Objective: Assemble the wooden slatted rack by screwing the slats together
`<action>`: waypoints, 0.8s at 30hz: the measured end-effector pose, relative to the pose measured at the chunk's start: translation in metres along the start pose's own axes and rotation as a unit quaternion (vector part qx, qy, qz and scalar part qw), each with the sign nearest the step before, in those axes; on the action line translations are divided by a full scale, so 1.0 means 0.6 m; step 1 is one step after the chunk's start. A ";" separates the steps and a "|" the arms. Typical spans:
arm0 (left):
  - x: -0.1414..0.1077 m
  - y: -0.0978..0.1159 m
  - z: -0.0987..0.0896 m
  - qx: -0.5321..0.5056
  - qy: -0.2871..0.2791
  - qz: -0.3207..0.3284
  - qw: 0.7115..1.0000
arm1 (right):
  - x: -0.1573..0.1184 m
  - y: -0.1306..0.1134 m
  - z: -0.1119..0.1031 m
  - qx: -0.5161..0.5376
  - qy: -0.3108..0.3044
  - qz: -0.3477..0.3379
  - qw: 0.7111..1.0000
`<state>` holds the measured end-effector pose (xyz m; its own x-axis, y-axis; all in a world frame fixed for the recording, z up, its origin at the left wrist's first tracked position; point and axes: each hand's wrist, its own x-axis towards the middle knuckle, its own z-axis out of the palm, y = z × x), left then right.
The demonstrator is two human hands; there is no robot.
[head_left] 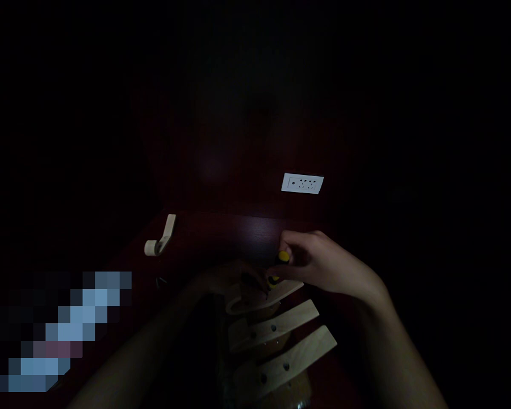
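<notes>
My right hand [313, 253] is closed around a screwdriver [283, 257] with a yellow and black handle, its lower end pointing down at a pale wooden hook [292, 289]. Close against the tool's lower end, my left hand [234, 275] has its fingers bent together over that hook; deep shadow hides what they pinch. Two more hooks, a middle one [296, 318] and a near one [309, 352], lie in a row towards me, each with two dark holes or screw heads. Beneath them is a brownish wooden board [298, 392], partly glossy.
A loose curved wooden hook [167, 234] rests on the dark red table [259, 230] at left, with small thin metal pieces [162, 281] nearer me. A white socket plate [302, 183] is on the surface behind. A blurred-out bluish patch [68, 335] covers the lower left. Surroundings are very dark.
</notes>
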<state>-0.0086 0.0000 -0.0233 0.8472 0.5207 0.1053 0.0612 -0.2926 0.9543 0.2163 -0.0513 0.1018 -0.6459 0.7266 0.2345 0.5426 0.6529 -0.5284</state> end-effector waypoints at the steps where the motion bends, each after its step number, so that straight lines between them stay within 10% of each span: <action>1: 0.000 0.002 0.001 0.001 0.004 -0.007 1.000 | 0.000 -0.001 0.000 -0.008 -0.004 0.003 1.000; 24: 0.005 -0.026 -0.009 0.033 -0.014 0.048 0.998 | -0.014 -0.016 -0.021 0.037 -0.031 0.018 0.999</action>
<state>-0.0096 0.0104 -0.0366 0.8649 0.4661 0.1863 0.0132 -0.3922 0.9198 0.2230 -0.0610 0.1154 -0.6602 0.7330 0.1637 0.5268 0.6073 -0.5947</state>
